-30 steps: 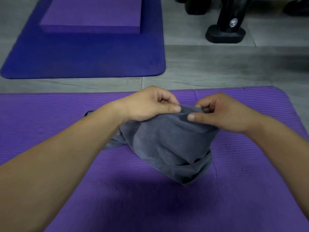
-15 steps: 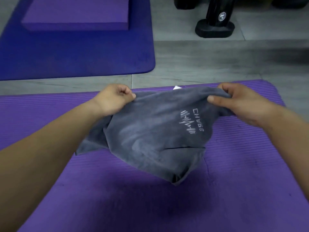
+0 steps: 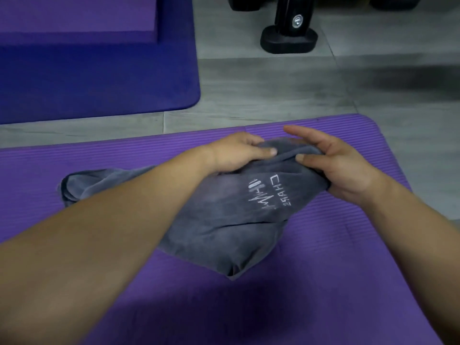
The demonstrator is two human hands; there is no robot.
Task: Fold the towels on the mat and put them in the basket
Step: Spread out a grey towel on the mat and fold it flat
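Observation:
A grey towel (image 3: 224,220) with a white printed logo lies rumpled on the purple mat (image 3: 348,282). Its far edge is bunched between both hands. My left hand (image 3: 236,155) grips that edge, thumb on top. My right hand (image 3: 333,165) pinches the same edge just to the right, thumb pressed on the cloth while the fingers stretch forward. One end of the towel trails left behind my left forearm. No basket is in view.
A dark blue mat (image 3: 99,83) with a purple foam block (image 3: 74,18) on it lies at the far left on the grey floor. A black equipment base (image 3: 288,41) stands at the back centre.
My hands were spread apart holding the towel stretched out; they have now come together at its far edge, and the towel has sunk onto the mat.

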